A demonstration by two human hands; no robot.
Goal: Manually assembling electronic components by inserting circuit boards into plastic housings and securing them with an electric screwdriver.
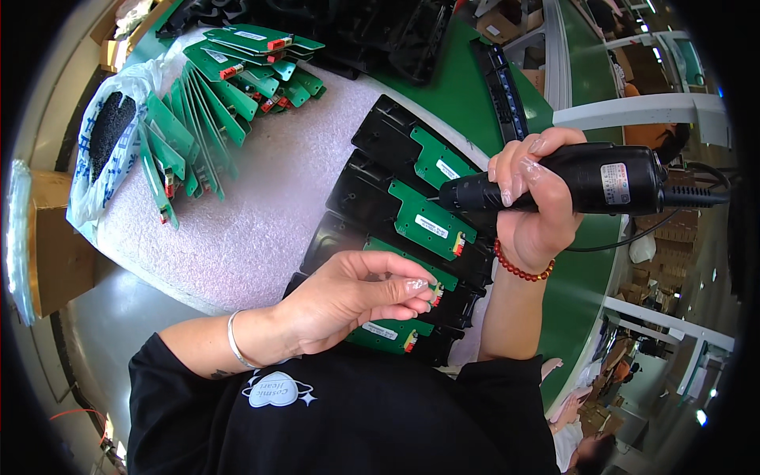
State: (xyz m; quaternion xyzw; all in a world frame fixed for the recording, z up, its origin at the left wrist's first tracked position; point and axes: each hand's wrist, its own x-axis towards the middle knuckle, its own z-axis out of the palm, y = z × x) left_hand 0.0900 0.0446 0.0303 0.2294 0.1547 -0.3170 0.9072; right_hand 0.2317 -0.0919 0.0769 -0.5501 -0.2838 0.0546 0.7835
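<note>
Green bench is carrying pale foam, probably cushioning black housings in a row, circuit boards lying on them. Right hand is wrapping powered screwdriver, presumably steadying its tip near one board; left hand is pinching thumb to fingertips, contents indiscernible.

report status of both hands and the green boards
Right hand grips black corded screwdriver. Left hand pinched, contents unclear. Green boards lie on black housings; left hand partly covers one.
</note>
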